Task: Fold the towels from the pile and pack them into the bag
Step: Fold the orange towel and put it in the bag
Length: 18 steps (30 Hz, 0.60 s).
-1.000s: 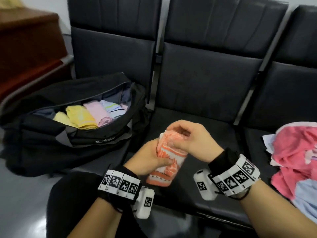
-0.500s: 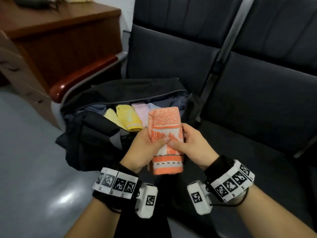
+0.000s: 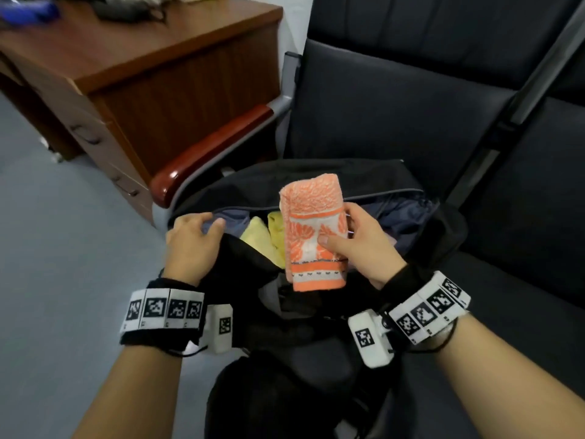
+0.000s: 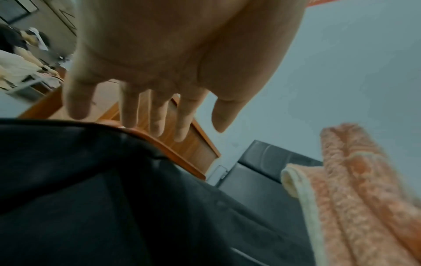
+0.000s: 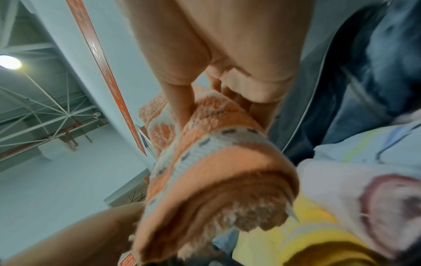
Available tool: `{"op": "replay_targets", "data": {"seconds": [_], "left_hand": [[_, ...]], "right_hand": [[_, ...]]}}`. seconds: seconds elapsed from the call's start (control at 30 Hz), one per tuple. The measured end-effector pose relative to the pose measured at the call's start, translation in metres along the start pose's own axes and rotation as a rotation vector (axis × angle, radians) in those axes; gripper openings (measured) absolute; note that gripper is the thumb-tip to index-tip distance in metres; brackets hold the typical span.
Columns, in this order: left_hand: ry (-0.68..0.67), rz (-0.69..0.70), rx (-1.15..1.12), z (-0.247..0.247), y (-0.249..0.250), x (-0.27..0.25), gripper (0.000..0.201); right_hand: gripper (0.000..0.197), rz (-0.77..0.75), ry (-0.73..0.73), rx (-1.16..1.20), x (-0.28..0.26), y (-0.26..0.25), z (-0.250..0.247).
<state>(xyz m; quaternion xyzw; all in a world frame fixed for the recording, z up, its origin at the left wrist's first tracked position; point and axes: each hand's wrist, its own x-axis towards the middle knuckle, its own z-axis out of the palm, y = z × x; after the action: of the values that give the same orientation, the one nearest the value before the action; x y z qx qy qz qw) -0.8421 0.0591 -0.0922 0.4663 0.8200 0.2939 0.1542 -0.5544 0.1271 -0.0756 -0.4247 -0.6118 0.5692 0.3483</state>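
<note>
Towel: orange towel (image 3: 311, 236), folded into a thick upright bundle, held above the open bag (image 3: 421, 198), patterned band at near end.
Right hand (image 3: 364, 245): thumb across the front face, fingers curled behind, pinching the bundle mid-length.
Left hand (image 3: 190, 242): fingers relaxed and spread, resting on near-left bag rim; no grasp apparent.
Bag contents: yellow towels (image 3: 269, 236) packed left of the gap.
Handling: soft, light, squashy terry; likely to spring open if let go early.
Hold point: mid-length across all layers, loose edges trapped under the thumb.
Risk: folds fanning out on the way in.
</note>
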Motion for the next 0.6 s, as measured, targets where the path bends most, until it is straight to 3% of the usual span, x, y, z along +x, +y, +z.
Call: {"op": "replay_targets", "data": {"seconds": [0.17,0.33,0.4,0.53,0.6], "left_hand": [[-0.117,-0.243,0.006,-0.006,-0.021,0.020,0.057],[-0.114,-0.334,-0.055,-0.015,-0.044,0.021,0.063],[-0.155,-0.346,-0.049,-0.017,-0.050,0.024,0.058],[-0.254,-0.309,-0.037,-0.019,-0.055,0.038,0.030],[-0.312,-0.306,-0.022,-0.019,-0.057,0.044,0.036]], "right_hand": [[0.048,-0.018,0.026,0.001,0.043,0.002,0.029],[0.048,0.020,-0.059,-0.052,0.072,0.009,0.051],[0.049,0.066,-0.131,-0.101,0.079,0.014,0.057],[0.042,0.172,-0.298,-0.221,0.085,0.024,0.067],[0.054,0.210,-0.388,-0.373,0.087,0.028,0.069]]}}
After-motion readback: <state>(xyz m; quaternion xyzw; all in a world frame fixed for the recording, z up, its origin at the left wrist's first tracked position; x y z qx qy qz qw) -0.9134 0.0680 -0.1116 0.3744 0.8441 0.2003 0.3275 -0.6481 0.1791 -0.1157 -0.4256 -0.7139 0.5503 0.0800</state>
